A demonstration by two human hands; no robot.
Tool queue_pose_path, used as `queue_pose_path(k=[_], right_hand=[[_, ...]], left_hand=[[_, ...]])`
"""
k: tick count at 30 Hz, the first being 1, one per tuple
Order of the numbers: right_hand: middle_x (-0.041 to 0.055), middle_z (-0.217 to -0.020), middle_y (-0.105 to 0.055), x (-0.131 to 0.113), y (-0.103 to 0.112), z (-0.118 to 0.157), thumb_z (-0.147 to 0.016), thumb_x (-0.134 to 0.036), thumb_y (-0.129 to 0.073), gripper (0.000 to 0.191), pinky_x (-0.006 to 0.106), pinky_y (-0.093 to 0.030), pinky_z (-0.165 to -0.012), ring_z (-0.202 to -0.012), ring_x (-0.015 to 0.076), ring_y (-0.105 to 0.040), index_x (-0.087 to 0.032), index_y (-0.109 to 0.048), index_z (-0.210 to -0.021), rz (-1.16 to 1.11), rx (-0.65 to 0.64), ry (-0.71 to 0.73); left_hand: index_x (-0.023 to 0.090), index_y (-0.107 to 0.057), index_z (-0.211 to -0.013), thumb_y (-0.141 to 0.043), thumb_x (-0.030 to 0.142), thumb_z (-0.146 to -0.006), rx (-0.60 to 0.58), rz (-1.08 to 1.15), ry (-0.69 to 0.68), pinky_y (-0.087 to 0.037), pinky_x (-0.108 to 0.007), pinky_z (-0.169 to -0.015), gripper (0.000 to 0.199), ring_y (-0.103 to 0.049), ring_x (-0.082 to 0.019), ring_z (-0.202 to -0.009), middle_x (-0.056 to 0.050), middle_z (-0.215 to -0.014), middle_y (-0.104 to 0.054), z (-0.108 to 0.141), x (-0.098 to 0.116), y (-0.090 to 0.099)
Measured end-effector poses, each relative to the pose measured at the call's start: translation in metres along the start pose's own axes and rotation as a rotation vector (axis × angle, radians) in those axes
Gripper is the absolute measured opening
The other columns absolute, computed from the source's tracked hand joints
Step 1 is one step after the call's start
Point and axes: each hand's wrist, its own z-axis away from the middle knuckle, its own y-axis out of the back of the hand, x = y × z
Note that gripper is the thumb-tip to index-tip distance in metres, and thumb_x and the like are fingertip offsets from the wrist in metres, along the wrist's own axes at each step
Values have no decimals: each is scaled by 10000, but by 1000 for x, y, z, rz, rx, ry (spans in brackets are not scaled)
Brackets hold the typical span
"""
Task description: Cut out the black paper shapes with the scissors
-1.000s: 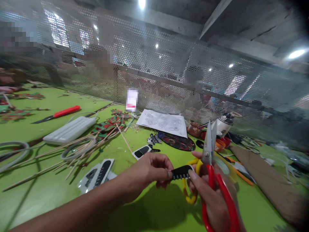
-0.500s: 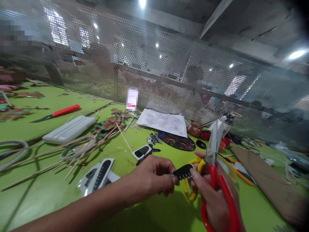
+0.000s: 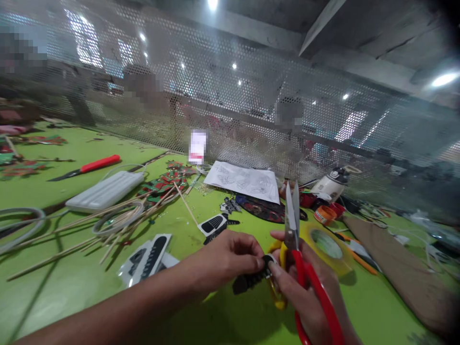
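Between thumb and fingers my left hand [image 3: 230,261] pinches a small black cut piece [image 3: 247,281] with a notched edge and a pale rim. My right hand [image 3: 305,287] grips the same piece at its right end. Hooked in that right hand too are scissors [image 3: 293,220] with red and yellow handles, blades pointing up and slightly apart. Beyond my left hand lie a black-and-white cutout [image 3: 213,224] and a small grey figure cutout [image 3: 230,205]. Strips with black shapes [image 3: 154,256] rest left of my left wrist.
A tape roll [image 3: 328,247], an orange jar [image 3: 325,214] and a brown board [image 3: 395,268] are on the right. Thin sticks [image 3: 125,225], a white power strip [image 3: 106,190] and a red-handled knife [image 3: 98,164] lie left. Behind stands a drawing sheet [image 3: 244,181] before a mesh screen [image 3: 230,110].
The black piece has swung down beneath my left fingers. My right hand and the scissors have shifted left, uncovering the tape roll and the orange jar.
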Motion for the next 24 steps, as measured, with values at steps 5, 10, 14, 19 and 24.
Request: queue_pose_path(k=[5, 10, 14, 19, 24], right_hand=[[-37, -751, -569, -2, 2, -5, -812, -350, -647, 376, 160, -440, -464, -536, 70, -486, -228, -563, -1158, -6, -97, -27], [-36, -766, -543, 3, 7, -8, -855, -374, -612, 399, 174, -436, -498, -564, 73, -476, -208, -524, -1206, -18, -159, -23], [-39, -743, -535, 6, 6, -9, -859, -416, -608, 410, 191, -442, -526, -579, 90, -496, -229, -518, -1213, -45, -131, -20], [45, -826, -622, 19, -5, -14, -828, -648, -496, 578, 280, -499, -606, -706, 196, -626, -234, -515, -1230, -87, -218, 2], [56, -696, -647, 38, -18, -11, -753, -806, -354, 735, 268, -459, -497, -552, 191, -606, -211, -605, -1105, 8, -329, 86]], left_hand=[[125, -640, -737, -704, 346, -707, -46, -37, 41, -326, -232, -541, 232, -424, -87, -533, 27, -599, -544, 0, -1, 2], [122, -655, -761, -671, 357, -743, -76, -113, 49, -327, -235, -533, 237, -449, -93, -520, 19, -578, -563, -1, -3, 4], [125, -642, -754, -676, 375, -740, -45, -87, 25, -315, -237, -520, 253, -454, -95, -506, 12, -570, -571, -2, -5, 2], [142, -588, -711, -694, 339, -730, 186, 109, -157, -303, -223, -514, 224, -415, -68, -497, 17, -594, -573, -2, 4, 3], [147, -548, -678, -665, 297, -750, 308, 143, -269, -308, -216, -498, 203, -395, -57, -473, 29, -548, -527, -2, 11, 6]])
